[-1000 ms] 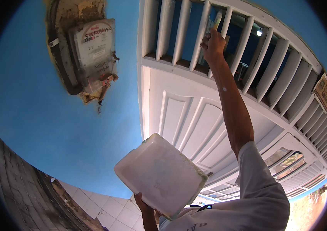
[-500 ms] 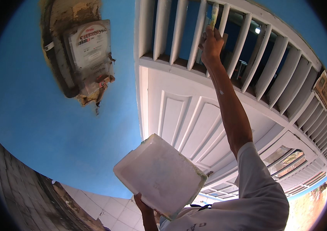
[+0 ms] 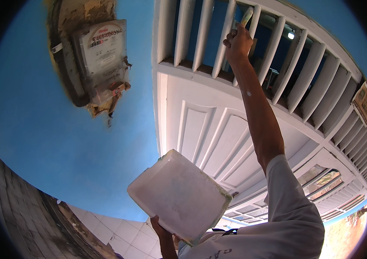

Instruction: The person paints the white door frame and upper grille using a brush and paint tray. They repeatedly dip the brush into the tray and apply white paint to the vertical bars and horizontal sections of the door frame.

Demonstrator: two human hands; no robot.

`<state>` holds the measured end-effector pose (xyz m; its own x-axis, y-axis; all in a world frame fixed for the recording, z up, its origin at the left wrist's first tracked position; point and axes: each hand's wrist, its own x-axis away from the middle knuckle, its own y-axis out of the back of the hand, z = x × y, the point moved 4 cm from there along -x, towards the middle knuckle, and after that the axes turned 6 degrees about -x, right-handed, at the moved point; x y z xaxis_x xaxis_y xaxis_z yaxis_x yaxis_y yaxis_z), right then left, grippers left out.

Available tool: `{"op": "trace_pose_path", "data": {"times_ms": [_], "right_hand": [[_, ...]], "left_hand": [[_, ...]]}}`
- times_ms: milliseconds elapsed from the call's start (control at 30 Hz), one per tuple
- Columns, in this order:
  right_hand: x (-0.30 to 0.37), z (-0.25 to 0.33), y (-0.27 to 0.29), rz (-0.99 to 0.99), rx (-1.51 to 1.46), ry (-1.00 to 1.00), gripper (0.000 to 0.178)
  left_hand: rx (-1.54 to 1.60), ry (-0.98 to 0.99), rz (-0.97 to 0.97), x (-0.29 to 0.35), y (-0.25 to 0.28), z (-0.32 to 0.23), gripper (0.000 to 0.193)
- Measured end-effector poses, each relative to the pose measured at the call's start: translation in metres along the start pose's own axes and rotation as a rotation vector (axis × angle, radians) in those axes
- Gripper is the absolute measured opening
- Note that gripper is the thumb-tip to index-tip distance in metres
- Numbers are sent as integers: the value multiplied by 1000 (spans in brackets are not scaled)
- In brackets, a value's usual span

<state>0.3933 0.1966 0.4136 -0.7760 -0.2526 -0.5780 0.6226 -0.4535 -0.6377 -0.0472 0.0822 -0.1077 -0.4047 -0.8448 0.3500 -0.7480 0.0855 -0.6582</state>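
Observation:
My right hand (image 3: 239, 44) is raised high among the white slats (image 3: 201, 36) above the door. Its fingers are closed round a paintbrush (image 3: 247, 16), whose paint-smeared handle sticks up past the knuckles; I cannot make out the bristles. Lower down, my left hand (image 3: 162, 228) grips the lower left edge of an off-white, boxy plastic container (image 3: 179, 196). The container is tilted, its flat outer face showing and green-yellow paint crusted along its rim. What it holds is hidden, as are most of my left fingers.
Left of the door (image 3: 200, 129), an electricity meter (image 3: 103, 56) is set in a broken recess of the blue wall (image 3: 23, 116). A framed picture (image 3: 363, 103) hangs at the far right. Pale tiles (image 3: 127, 235) and a dark weathered surface (image 3: 15, 207) lie below.
My right hand has shifted and turned slightly, and the brush handle now leans to the right instead of standing upright. My left hand and the container have barely moved.

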Motion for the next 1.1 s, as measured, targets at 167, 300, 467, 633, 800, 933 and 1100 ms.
{"op": "trace_pose_path", "data": {"times_ms": [167, 300, 467, 633, 800, 933, 1100], "right_hand": [[-22, -9, 0, -32, -52, -48, 15], [-23, -3, -6, -81, 22, -33, 15], [-2, -5, 2, -20, 110, 40, 17], [-7, -4, 0, -8, 105, 10, 15], [9, 8, -12, 72, 327, 7, 11], [15, 19, -1, 26, 367, -37, 15], [0, 24, -2, -5, 319, -106, 19]], "left_hand": [[-7, -15, -4, 0, -2, -4, 73], [53, -16, 0, -4, 9, 4, 74], [62, -10, -19, -5, 8, 2, 75], [60, -19, 18, -8, 7, 2, 74], [72, -25, 26, -10, 7, 5, 73], [57, -29, 36, -6, -1, 1, 73], [21, -6, 44, -7, -1, 3, 73]]}}
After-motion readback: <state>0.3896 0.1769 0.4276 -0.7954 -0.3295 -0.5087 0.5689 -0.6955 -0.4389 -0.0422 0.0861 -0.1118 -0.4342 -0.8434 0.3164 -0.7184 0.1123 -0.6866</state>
